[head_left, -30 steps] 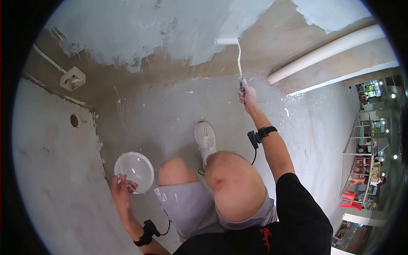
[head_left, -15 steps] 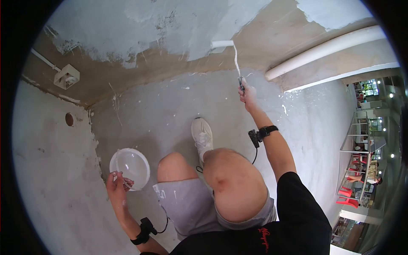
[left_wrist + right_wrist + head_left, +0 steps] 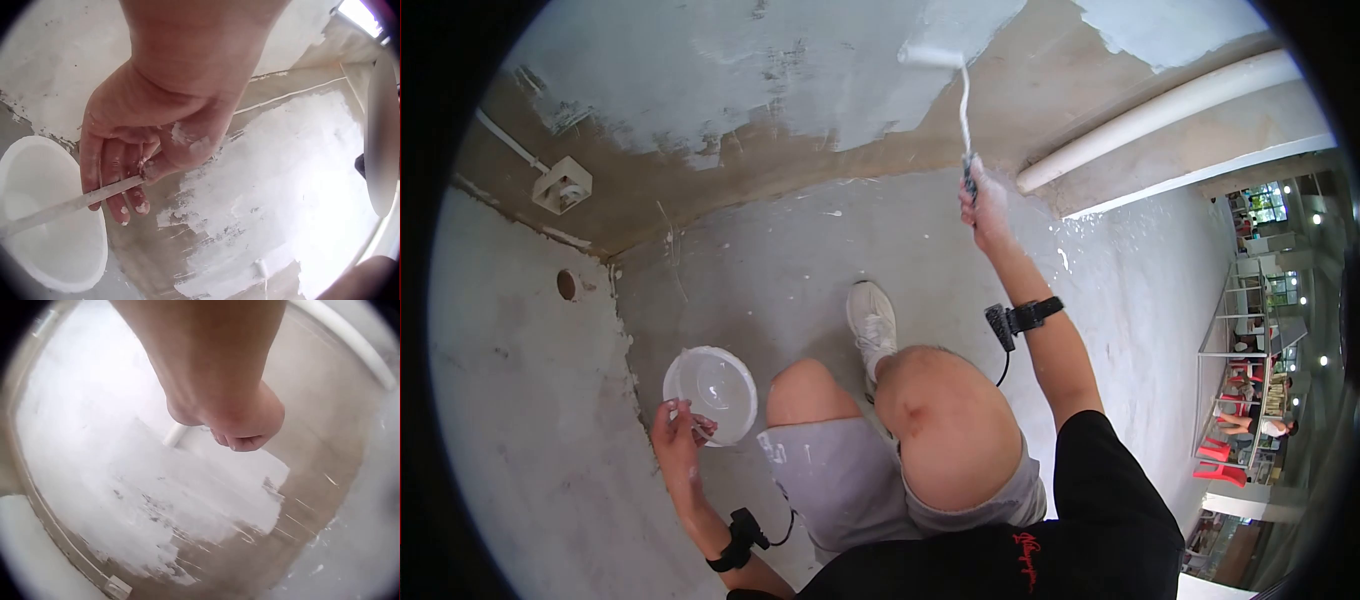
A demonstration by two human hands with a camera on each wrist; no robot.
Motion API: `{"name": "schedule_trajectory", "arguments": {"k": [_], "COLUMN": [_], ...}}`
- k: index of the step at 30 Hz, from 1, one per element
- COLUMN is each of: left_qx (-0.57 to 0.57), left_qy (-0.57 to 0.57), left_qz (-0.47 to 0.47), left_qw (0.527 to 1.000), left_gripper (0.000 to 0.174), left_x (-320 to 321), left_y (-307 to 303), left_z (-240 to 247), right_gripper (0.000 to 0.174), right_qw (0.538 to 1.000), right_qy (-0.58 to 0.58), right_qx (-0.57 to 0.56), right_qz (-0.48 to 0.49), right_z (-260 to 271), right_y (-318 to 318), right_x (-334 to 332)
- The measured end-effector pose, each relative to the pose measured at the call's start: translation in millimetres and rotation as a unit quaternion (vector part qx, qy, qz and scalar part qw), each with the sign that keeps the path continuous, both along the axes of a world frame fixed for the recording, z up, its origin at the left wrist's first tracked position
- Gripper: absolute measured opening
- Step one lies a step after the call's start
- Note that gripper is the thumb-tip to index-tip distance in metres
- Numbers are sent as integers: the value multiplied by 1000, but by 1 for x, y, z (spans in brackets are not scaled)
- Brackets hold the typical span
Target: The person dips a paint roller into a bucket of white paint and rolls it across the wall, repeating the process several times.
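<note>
High in the head view, my right hand (image 3: 988, 205) grips the dark handle of a paint roller (image 3: 966, 110). Its white sleeve (image 3: 932, 57) lies over the painted part of the wall (image 3: 830, 70). In the right wrist view the fingers (image 3: 247, 442) are curled, and part of the roller sleeve (image 3: 174, 434) shows beyond the hand. At lower left, my left hand (image 3: 672, 440) holds a white bucket (image 3: 752, 405) by its handle. The left wrist view shows this pale strip-like handle (image 3: 81, 203) pinched between thumb and fingers, with white paint flecks on the fingertips.
A white pipe (image 3: 1160, 120) runs along the wall's base at right. An electrical box (image 3: 563, 187) sits on the wall at left, near a round hole (image 3: 568, 285) in the side wall. Paint drops speckle the grey floor (image 3: 750, 250). Red chairs (image 3: 1220, 472) stand far right.
The roller has moved up the wall, the right hand rising with it. My left hand stays at the bucket, which has hardly shifted.
</note>
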State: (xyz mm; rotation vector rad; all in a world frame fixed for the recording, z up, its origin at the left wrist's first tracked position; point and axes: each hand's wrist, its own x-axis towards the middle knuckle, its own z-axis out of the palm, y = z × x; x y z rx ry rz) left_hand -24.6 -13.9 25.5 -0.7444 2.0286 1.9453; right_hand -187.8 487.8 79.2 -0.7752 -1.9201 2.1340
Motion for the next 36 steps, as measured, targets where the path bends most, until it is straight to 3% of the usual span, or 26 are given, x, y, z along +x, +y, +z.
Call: {"name": "schedule_trajectory", "arguments": {"k": [7,12,17,25,29,32,36], "left_qx": [-5,-2,-2,20,10,23,20], "left_qy": [-6,-1,-3,11,14,15,9], "left_qz": [20,31,36,35,27,23,9], "left_qw": [1000,999,999,999,999,999,1000], "left_gripper": [24,25,25,25,25,25,25], "left_x": [10,15,14,14,12,10,9], "left_y": [-7,-11,-11,-10,-6,-7,-7], "left_z": [-4,-2,-3,-2,1,-6,-5], "right_gripper": [43,44,41,36,36,38,40], "right_qw": [987,986,991,996,992,987,990], "right_qy": [-158,-157,-119,65,96,159,137], "right_qx": [17,40,47,67,79,-4,22], "right_qz": [-29,-46,-42,-12,-5,-7,-17], "right_z": [-120,-129,-76,74,137,168,170], "right_y": [8,10,31,16,16,26,59], "right_x": [-4,-3,5,7,2,1,-7]}}
